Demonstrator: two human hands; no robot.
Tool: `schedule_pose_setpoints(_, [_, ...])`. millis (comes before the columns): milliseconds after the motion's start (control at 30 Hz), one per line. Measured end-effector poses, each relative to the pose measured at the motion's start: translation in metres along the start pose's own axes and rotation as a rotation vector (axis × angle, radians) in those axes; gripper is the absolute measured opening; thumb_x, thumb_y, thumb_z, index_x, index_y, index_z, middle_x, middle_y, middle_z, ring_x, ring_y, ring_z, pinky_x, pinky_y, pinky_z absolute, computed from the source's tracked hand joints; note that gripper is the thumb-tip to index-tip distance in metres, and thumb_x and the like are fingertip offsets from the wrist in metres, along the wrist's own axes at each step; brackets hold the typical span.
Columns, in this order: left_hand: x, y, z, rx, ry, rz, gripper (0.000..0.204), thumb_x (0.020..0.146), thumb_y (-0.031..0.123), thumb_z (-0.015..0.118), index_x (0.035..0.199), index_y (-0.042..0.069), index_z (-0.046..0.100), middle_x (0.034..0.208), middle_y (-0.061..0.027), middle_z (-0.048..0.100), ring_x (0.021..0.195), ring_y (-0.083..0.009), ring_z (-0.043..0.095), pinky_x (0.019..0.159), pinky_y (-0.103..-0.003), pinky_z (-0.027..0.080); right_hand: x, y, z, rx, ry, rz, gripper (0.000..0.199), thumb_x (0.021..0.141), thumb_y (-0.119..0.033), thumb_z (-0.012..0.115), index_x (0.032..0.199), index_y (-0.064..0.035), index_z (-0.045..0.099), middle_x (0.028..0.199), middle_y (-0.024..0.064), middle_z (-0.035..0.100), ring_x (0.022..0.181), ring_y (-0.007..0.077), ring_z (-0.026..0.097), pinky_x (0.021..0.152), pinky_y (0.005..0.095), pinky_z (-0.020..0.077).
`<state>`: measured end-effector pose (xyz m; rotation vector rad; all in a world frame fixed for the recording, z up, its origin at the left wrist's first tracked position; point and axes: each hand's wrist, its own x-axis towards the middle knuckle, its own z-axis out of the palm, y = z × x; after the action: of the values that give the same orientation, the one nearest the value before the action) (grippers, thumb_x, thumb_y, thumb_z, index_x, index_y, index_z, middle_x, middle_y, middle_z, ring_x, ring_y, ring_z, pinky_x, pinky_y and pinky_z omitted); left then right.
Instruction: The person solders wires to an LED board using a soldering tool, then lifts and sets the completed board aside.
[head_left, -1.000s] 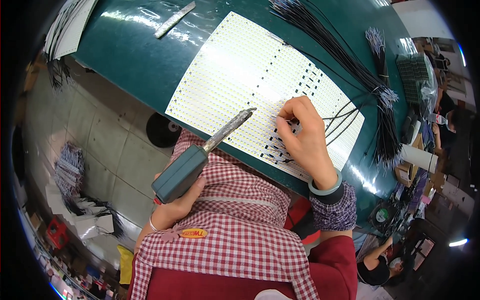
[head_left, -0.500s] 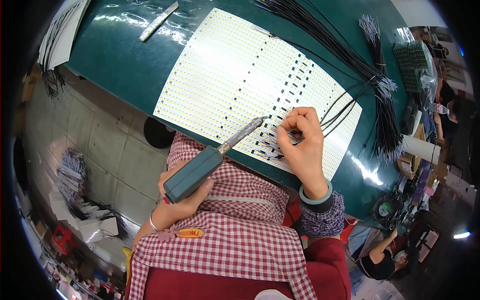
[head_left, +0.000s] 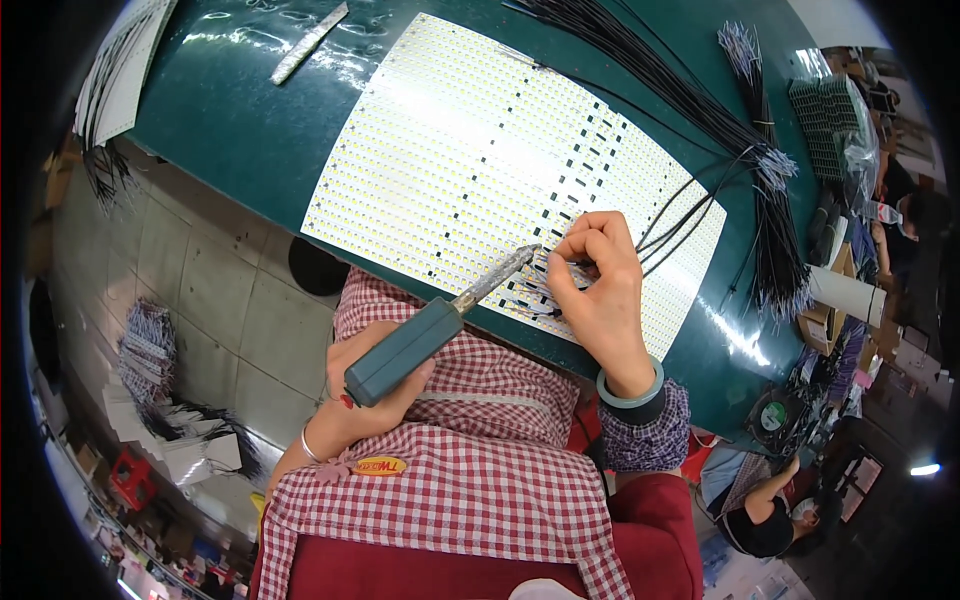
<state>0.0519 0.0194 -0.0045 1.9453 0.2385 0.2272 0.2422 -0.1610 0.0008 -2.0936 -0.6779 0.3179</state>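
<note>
My left hand [head_left: 345,422] is wrapped round the dark green handle of a soldering iron [head_left: 402,354]. The iron's metal tip points up and right and meets the board close to my right fingertips. A white LED panel [head_left: 400,150], lined with small yellowish LEDs and black components, lies flat on the bench. Over its lower right part, my right hand [head_left: 612,300] is closed in a pinch on a thin wire, whose end is mostly hidden by the fingers. Black wires [head_left: 668,228] trail from behind that hand to the upper right. Short loose wire ends [head_left: 530,298] lie under it.
Long bundles of black wires [head_left: 775,220] lie on the green bench [head_left: 235,140] at the right and far side. A silvery strip [head_left: 308,45] lies far left. Another wired panel [head_left: 125,75] overhangs the left edge. A co-worker [head_left: 765,525] sits at lower right.
The soldering iron in my left hand has shifted slightly right, its tip now closer to my right fingertips. My right hand keeps its pinch, almost in place.
</note>
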Motion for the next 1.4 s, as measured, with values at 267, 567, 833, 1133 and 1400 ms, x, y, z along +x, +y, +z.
schedule_pose_setpoints(267, [0.001, -0.004, 0.001, 0.018, 0.027, 0.082, 0.023, 0.074, 0.000, 0.075, 0.093, -0.007, 0.066, 0.081, -0.0128, 0.068, 0.065, -0.0185, 0.068, 0.056, -0.026, 0.052, 0.000, 0.001, 0.001, -0.012, 0.003, 0.001, 0.009, 0.074, 0.006, 0.065, 0.078, 0.0055, 0.057, 0.094, 0.0133, 0.052, 0.077, 0.0221, 0.057, 0.066, 0.0304, 0.0497])
schedule_pose_setpoints(567, [-0.006, -0.005, 0.002, -0.100, 0.118, 0.002, 0.023, 0.074, -0.001, 0.074, 0.096, -0.006, 0.068, 0.079, -0.0108, 0.066, 0.062, -0.0168, 0.065, 0.053, -0.025, 0.049, 0.000, 0.001, 0.001, -0.032, -0.004, -0.002, 0.009, 0.074, 0.006, 0.065, 0.079, 0.0054, 0.057, 0.094, 0.0133, 0.053, 0.077, 0.0227, 0.058, 0.067, 0.0308, 0.0505])
schedule_pose_setpoints(833, [-0.016, -0.013, 0.001, -0.075, 0.095, -0.019, 0.023, 0.075, 0.001, 0.074, 0.097, -0.004, 0.068, 0.077, -0.0107, 0.065, 0.060, -0.0189, 0.063, 0.053, -0.027, 0.048, 0.000, -0.002, -0.009, 0.022, -0.060, -0.029, 0.010, 0.079, 0.004, 0.067, 0.087, 0.0030, 0.061, 0.100, 0.0118, 0.054, 0.085, 0.0235, 0.060, 0.073, 0.0311, 0.0524])
schedule_pose_setpoints(1133, [-0.023, -0.018, 0.003, -0.111, 0.128, -0.075, 0.024, 0.074, 0.002, 0.075, 0.097, -0.004, 0.069, 0.077, -0.0110, 0.065, 0.060, -0.0202, 0.063, 0.053, -0.028, 0.048, 0.002, 0.006, -0.007, -0.271, -0.052, -0.400, 0.017, 0.078, 0.004, 0.069, 0.090, 0.0021, 0.058, 0.098, 0.0139, 0.056, 0.086, 0.0304, 0.059, 0.071, 0.0362, 0.0498])
schedule_pose_setpoints(1400, [-0.024, -0.018, 0.002, -0.138, 0.130, -0.086, 0.024, 0.075, 0.002, 0.074, 0.097, -0.004, 0.068, 0.077, -0.0106, 0.064, 0.060, -0.0190, 0.062, 0.052, -0.028, 0.047, -0.004, 0.002, 0.000, -0.100, -0.030, -0.204, 0.015, 0.081, 0.005, 0.066, 0.092, 0.0022, 0.055, 0.099, 0.0146, 0.056, 0.084, 0.0286, 0.059, 0.071, 0.0359, 0.0501])
